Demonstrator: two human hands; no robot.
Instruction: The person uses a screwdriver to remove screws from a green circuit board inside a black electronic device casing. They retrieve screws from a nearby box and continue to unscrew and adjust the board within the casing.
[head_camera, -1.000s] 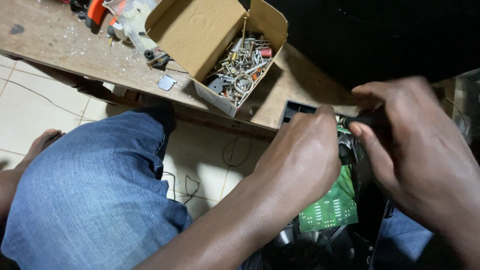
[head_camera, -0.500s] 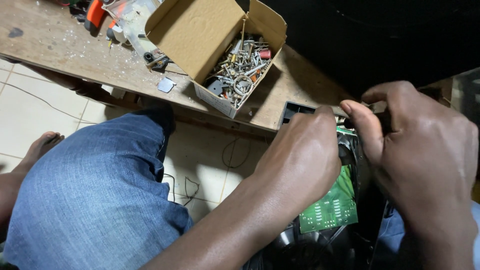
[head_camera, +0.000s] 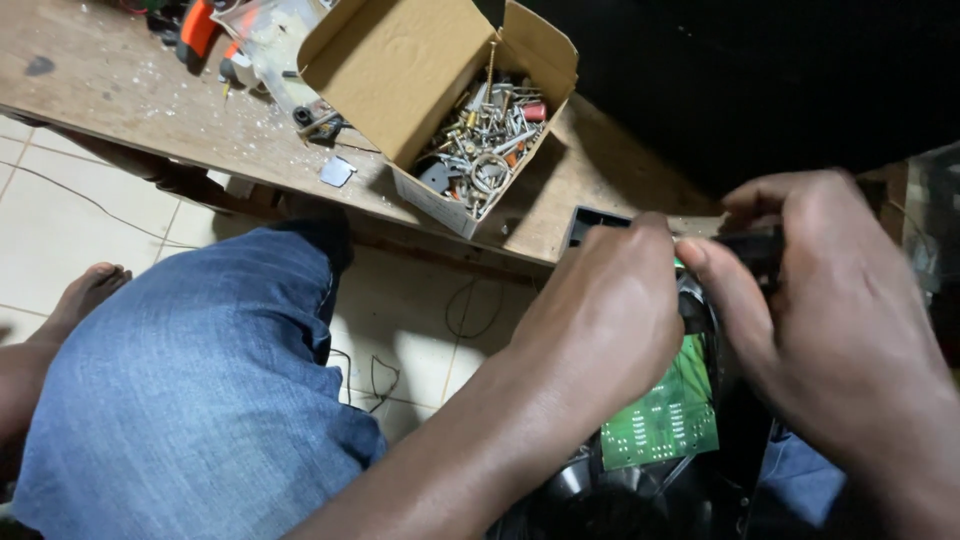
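Since half a second ago the right hand (head_camera: 840, 330) has dropped lower and closer to the left hand (head_camera: 610, 320), its thumb now nearly touching the left knuckles. Both hands curl knuckles-up over a dark device (head_camera: 650, 490) on the lap, where a green circuit board (head_camera: 665, 415) shows beneath them. Right fingers pinch a small black part (head_camera: 750, 245); whether the left hand grips anything is hidden. Behind, an open cardboard box (head_camera: 400, 70) of metal hardware sits on the wooden bench (head_camera: 120, 100)
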